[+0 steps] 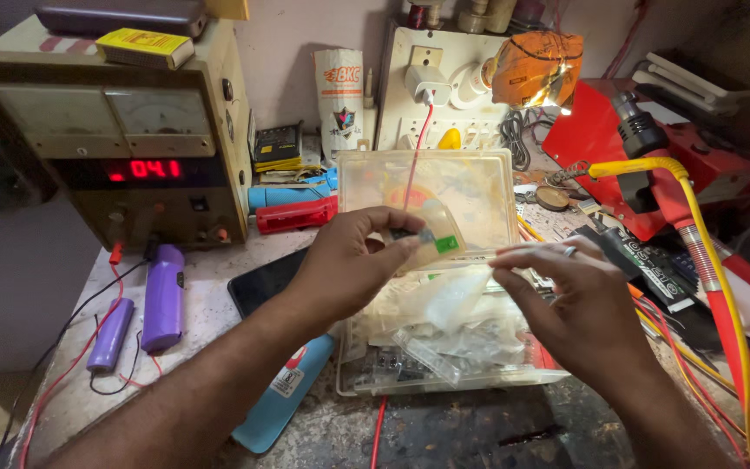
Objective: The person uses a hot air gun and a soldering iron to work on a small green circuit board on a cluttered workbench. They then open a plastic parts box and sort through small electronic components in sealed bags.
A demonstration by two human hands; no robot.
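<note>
Cluttered workbench (219,304) | left hand (349,265) pinches clear strip (436,236) over parts box (444,369) | right hand (566,300) grips its plastic bag (453,300)

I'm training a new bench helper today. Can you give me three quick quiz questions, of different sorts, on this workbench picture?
1. True or false: the lid of the clear plastic box stands open.
2. The left hand pinches a small clear bag. What colour is the tag on it? A red, B green, C blue
3. Fill in: on the table's left lie two ____ cylinders.

Key: 1 true; 2 B; 3 purple. The right hand touches the bags in the box.
</note>
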